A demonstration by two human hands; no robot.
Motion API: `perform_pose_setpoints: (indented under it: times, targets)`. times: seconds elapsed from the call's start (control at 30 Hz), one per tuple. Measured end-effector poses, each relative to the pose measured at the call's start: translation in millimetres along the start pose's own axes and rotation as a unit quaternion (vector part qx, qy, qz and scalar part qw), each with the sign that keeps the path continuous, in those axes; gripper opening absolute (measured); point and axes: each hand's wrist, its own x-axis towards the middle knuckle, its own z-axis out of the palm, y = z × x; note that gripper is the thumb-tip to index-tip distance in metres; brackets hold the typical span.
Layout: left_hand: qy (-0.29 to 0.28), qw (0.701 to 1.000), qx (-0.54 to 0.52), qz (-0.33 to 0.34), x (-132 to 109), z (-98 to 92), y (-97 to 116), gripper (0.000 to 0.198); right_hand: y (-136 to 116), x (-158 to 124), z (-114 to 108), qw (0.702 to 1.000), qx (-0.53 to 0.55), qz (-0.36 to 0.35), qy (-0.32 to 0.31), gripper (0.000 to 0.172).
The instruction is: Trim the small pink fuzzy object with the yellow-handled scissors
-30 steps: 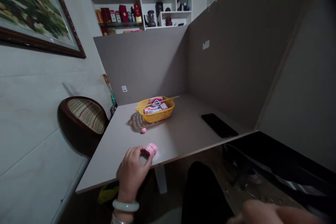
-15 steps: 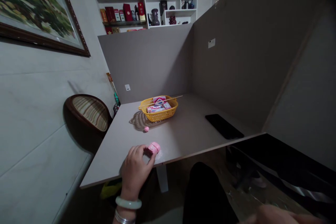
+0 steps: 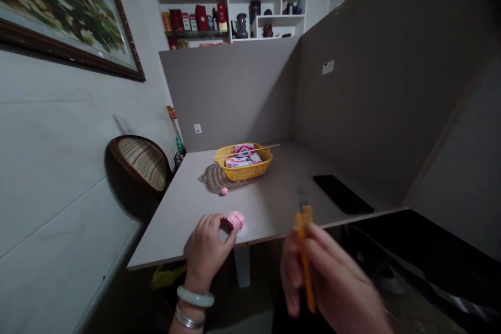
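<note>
My left hand [image 3: 209,244] grips a small pink lump [image 3: 236,219] between thumb and fingers, near the table's front edge. A groove crosses the lump, and pale crumbs lie on the tabletop beside it. In the lower right, my right hand [image 3: 332,276] is closed around the orange handle of a utility knife [image 3: 306,255]. Its grey blade end points up and is blurred by motion. A small pink ball [image 3: 224,191] rests on the table beyond the left hand.
A yellow basket [image 3: 247,172] with small printed boxes stands farther back, a thin stick [image 3: 270,146] across its rim. A dark flat object [image 3: 342,194] lies on the right of the table [image 3: 176,219]. Grey panels [image 3: 242,94] rise behind and right; a chair [image 3: 136,167] is left.
My right hand has come up from the bottom right corner, now showing the utility knife. My left hand still grips the pink lump. The view has shifted slightly.
</note>
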Motion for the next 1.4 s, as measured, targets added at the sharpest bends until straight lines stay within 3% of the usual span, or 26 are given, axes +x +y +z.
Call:
perform_pose_setpoints:
  times: [0.07, 0.13, 0.23, 0.3, 0.8, 1.2, 1.4]
  targets:
    - [0.001, 1.0, 0.002, -0.002, -0.7, 0.3, -0.1, 0.02, -51.2, 48.1, 3.6, 0.996, -0.087, 0.025, -0.013, 0.033]
    - [0.002, 1.0, 0.001, 0.003, -1.2, 0.4, -0.3, 0.018, -73.1, 71.1, 12.0, 0.971, -0.235, 0.009, -0.035, 0.027]
    - [-0.001, 1.0, -0.004, 0.007, -1.6, -0.1, -0.4, 0.016, -65.4, 74.8, 23.5, 0.926, -0.375, 0.02, -0.041, 0.022]
    - [-0.003, 1.0, -0.009, 0.006, -1.5, -0.5, -0.3, 0.017, -55.0, 71.7, 27.2, 0.91, -0.411, 0.022, -0.043, 0.023]
    - [0.005, 0.999, -0.033, 0.024, -0.2, -1.8, -0.3, 0.016, -60.9, 79.3, 31.8, 0.904, -0.421, 0.028, -0.067, 0.023]
    - [0.004, 0.999, -0.051, 0.0, 1.2, -1.8, 0.3, 0.017, -69.4, 83.1, 32.1, 0.894, -0.439, 0.047, -0.078, 0.024]
    - [0.007, 0.998, -0.06, -0.014, 0.0, 0.6, 0.0, 0.02, -63.9, 68.7, 26.0, 0.898, -0.429, 0.043, -0.09, 0.024]
